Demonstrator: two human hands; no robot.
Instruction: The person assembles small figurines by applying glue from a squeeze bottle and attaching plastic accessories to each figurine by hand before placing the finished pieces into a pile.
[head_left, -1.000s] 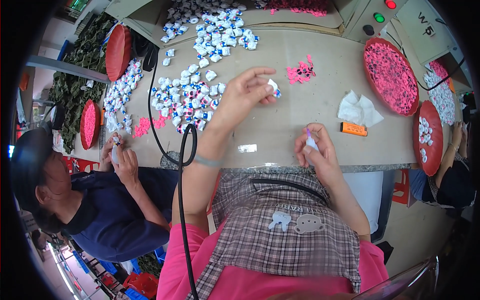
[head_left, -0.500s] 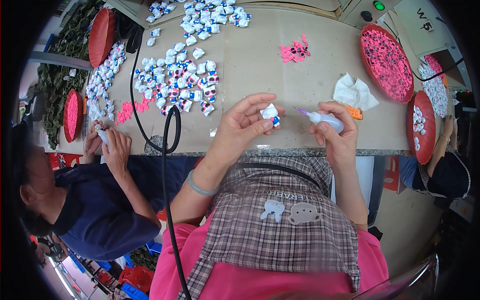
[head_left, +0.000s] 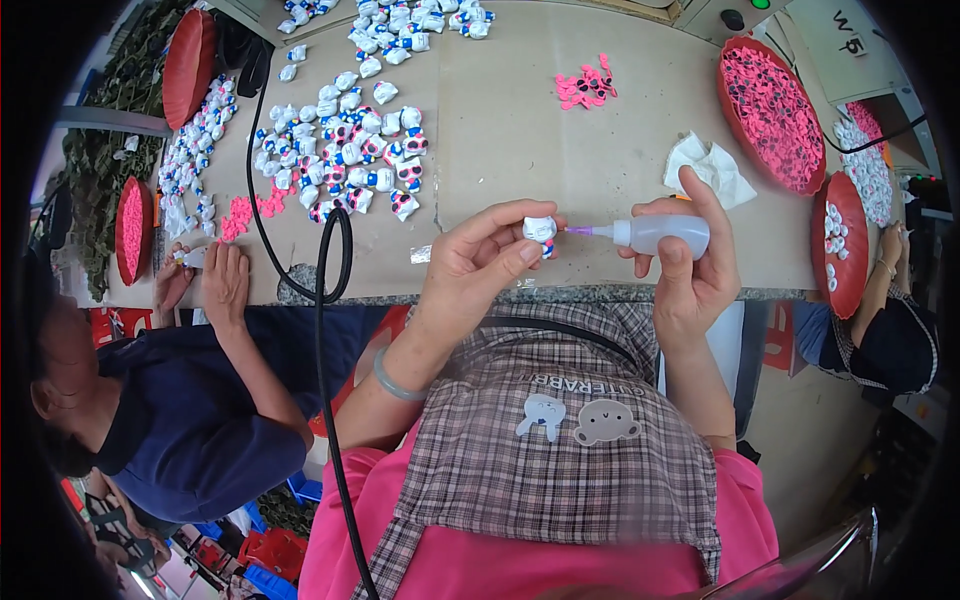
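My left hand (head_left: 478,265) pinches a small white figurine (head_left: 541,231) with blue and pink marks, held just above the table's front edge. My right hand (head_left: 690,265) grips a small translucent squeeze bottle (head_left: 660,234) lying sideways. Its purple nozzle points left and its tip touches the figurine. A pile of several similar white figurines (head_left: 345,160) lies on the beige table (head_left: 500,130) to the upper left of my hands. A small cluster of pink pieces (head_left: 586,88) sits beyond my hands.
A black cable (head_left: 320,270) loops over the table edge to my left. Red trays of pink pieces (head_left: 772,110) and white pieces (head_left: 838,240) stand at right, beside a crumpled white tissue (head_left: 710,165). A person in dark blue (head_left: 190,400) works at left, another person (head_left: 895,330) at right.
My left hand carried a figurine from the pile back to the table edge. My right hand brought the bottle up and turned its nozzle onto the figurine.
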